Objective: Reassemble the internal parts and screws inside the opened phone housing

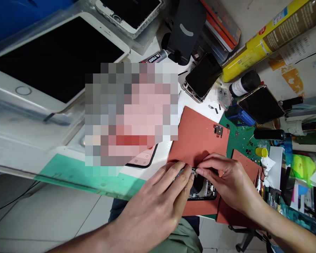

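An opened phone with its inner parts exposed lies on a reddish-brown mat. My left hand rests over its left side, fingers bent down onto the frame and hiding much of it. At the phone's upper edge, the thumb and index finger of my right hand are pinched together beside a small metallic part. Whatever sits between those fingertips is too small to make out. Both hands' fingertips nearly meet there. A small loose phone component lies on the mat's far right corner.
A lit phone lies left of the mat, partly behind a pixelated patch. Beyond are a glue tube, another phone and a yellow can. A white tablet fills the upper left. Tools and bottles crowd the right.
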A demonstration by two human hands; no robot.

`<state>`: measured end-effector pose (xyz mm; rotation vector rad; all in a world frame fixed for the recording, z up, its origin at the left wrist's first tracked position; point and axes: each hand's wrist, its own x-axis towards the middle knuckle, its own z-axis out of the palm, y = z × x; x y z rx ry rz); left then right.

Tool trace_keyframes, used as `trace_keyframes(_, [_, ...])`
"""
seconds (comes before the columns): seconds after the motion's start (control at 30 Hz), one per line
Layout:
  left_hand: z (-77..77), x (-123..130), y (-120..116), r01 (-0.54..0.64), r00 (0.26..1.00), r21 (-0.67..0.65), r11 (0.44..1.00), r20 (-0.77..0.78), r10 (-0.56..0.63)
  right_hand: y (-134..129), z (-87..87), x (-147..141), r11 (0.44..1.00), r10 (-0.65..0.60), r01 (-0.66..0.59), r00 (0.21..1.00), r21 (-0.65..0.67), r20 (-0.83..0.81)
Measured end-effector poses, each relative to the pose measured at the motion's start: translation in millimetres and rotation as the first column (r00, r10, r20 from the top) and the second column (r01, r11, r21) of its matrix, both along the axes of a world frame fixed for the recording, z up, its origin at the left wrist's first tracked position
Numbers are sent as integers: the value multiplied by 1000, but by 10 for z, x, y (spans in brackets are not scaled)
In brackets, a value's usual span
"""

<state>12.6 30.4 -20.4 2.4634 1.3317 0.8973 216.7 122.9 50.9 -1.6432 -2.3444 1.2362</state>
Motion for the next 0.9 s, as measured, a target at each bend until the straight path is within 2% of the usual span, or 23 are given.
trace_keyframes(0.47, [-44,-8,-19,5,999,46,999,-46,-3,-1,27,-30,998,25,-28,998,63,55])
trace_keyframes(0.9, [-43,5,-13,10,999,36,999,-47,-8,-66,23,-34,961,163,-187,979,206,125])
